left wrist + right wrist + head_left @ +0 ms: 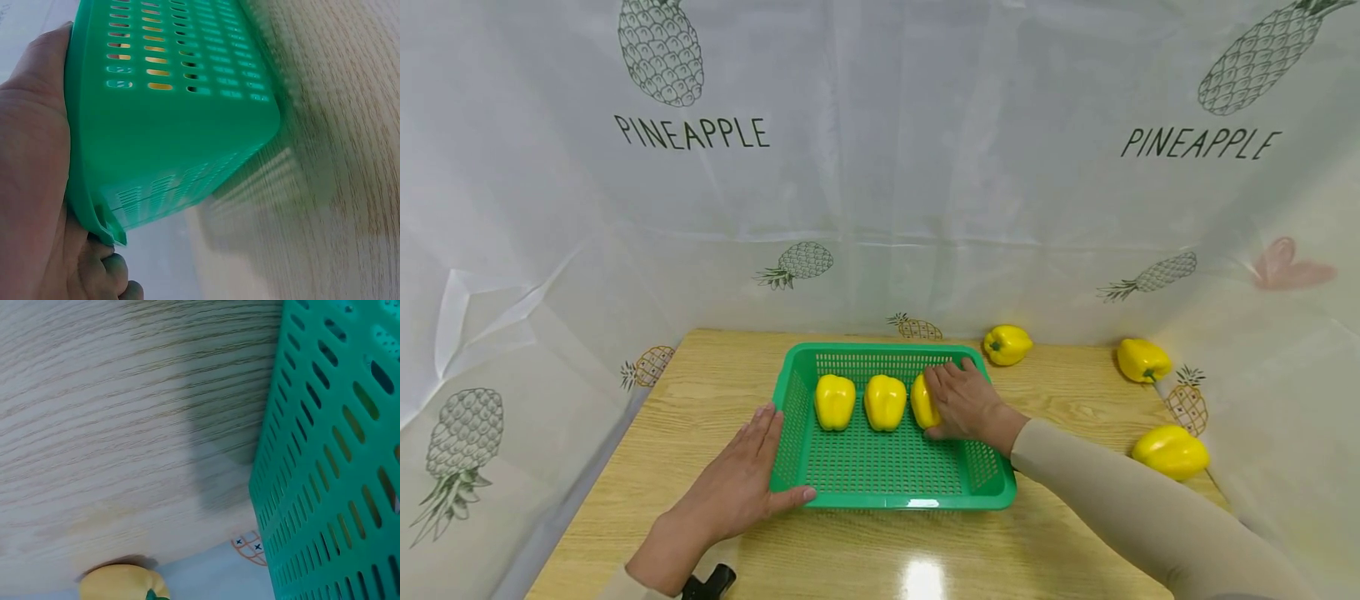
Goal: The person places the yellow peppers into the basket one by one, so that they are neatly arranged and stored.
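A green plastic basket [880, 502] with slotted walls stands on the wooden table. Inside it, in a row, are a left yellow bell pepper [835, 402], a middle one [885, 403] and a right one [923, 403]. My right hand [964, 402] reaches over the basket's right side and grips the right pepper, partly covering it. My left hand [741, 475] rests against the basket's left rim, fingers straight along the side and thumb at the front corner. In the left wrist view, the left hand [34, 162] lies along the rim. The right wrist view does not show the right hand's grip.
Outside the basket lie a yellow pepper [1008, 345] behind its right corner, another [1143, 361] at the table's far right corner and a third [1171, 452] by the right edge. A white curtain [880, 183] with pineapple prints surrounds the wooden table [647, 467] behind and at the sides.
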`<state>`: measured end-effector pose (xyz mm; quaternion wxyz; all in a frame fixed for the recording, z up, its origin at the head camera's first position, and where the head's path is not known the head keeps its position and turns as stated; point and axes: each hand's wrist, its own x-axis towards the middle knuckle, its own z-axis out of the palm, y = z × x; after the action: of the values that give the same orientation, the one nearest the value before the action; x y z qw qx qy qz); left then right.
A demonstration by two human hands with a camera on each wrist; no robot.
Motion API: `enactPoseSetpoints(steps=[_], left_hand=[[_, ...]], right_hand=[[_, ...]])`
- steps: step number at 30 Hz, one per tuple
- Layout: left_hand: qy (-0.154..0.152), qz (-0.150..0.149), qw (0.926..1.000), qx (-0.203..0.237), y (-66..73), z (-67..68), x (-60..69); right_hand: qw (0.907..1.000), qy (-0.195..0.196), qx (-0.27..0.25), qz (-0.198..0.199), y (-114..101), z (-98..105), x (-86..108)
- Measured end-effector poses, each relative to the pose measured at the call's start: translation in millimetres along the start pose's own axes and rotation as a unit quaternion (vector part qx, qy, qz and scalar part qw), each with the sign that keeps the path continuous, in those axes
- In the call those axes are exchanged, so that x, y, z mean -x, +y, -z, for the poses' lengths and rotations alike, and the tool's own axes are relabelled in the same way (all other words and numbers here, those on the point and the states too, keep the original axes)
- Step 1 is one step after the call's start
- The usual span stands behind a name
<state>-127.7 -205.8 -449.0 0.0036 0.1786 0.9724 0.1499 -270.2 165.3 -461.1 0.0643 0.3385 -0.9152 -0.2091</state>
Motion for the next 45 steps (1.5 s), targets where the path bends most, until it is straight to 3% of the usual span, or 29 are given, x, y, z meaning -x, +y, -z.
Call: enactPoseSetpoints(steps=[11,31,36,45], left_hand=[[0.000,-0.004,1.0000,0.001,0.6,0.6,0.1],[-0.004,0.003,1.0000,0.008,2.2,2.5,1.1],[-0.005,0.006,0.9999,0.007,1.7,2.0,0.8],[-0.006,0.006,0.9999,0.009,2.4,3.0,0.5]], right_hand=[[0.9996,-0.026,-0.009,-0.004,-0.9,-0.7,0.3],[0.9996,-0.026,-0.010,-0.003,-1.8,1.1,1.6],[0.9999,-0.010,-0.013,-0.002,-1.6,0.7,1.9],[0.9977,0.055,-0.036,-0.014,1.7,5.3,7.8]])
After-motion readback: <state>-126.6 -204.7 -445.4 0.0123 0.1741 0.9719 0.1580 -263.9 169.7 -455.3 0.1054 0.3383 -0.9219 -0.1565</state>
